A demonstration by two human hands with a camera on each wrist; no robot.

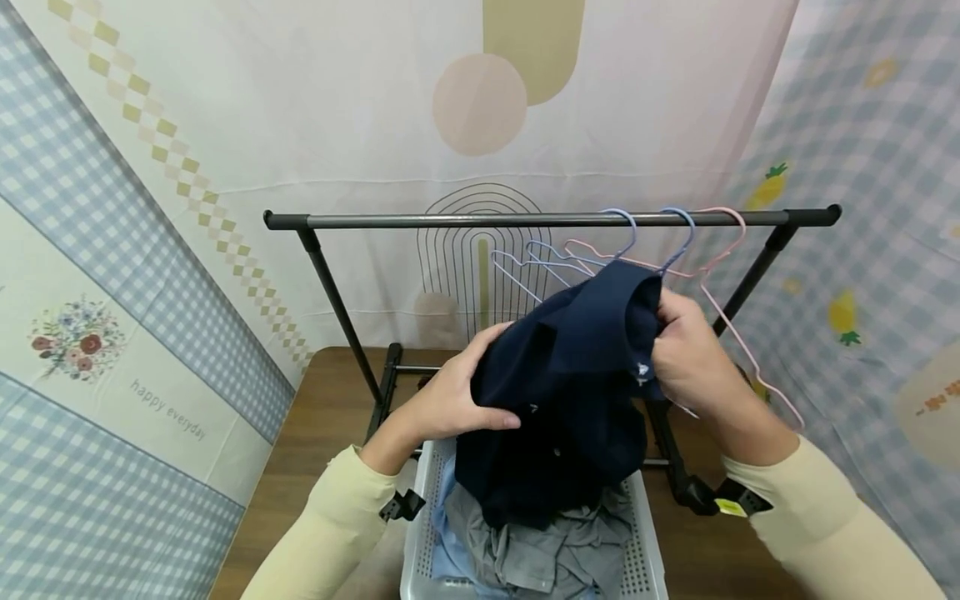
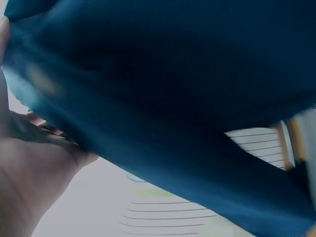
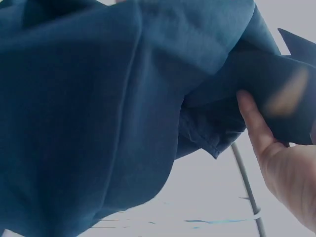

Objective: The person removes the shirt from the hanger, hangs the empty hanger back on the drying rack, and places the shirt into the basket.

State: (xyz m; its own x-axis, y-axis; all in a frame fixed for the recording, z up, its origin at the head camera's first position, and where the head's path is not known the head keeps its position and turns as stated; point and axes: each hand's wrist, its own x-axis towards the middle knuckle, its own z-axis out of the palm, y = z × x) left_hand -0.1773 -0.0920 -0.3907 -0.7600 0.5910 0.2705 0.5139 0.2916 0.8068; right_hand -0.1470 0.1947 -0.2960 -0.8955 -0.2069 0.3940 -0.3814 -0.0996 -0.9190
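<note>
A navy shirt (image 1: 558, 375) with a collar and small pale buttons is held up in front of the rack, bunched and sagging between both hands. My left hand (image 1: 457, 392) grips its left side, the thumb lying across the front and the fingers hidden behind the cloth. At the collar, on the right, my right hand (image 1: 693, 354) holds the fabric with curled fingers. Dark blue cloth (image 2: 163, 113) fills most of the left wrist view. In the right wrist view a finger (image 3: 254, 116) presses on the shirt (image 3: 89, 108).
A black clothes rack (image 1: 450, 221) stands on the wooden surface (image 1: 330, 433). Blue hangers (image 1: 678, 218) and a pink hanger (image 1: 738, 342) hang at its right. Below the shirt, a pale perforated basket (image 1: 647, 533) holds grey (image 1: 532, 554) and light-blue clothes (image 1: 446, 542). Printed curtains surround the rack.
</note>
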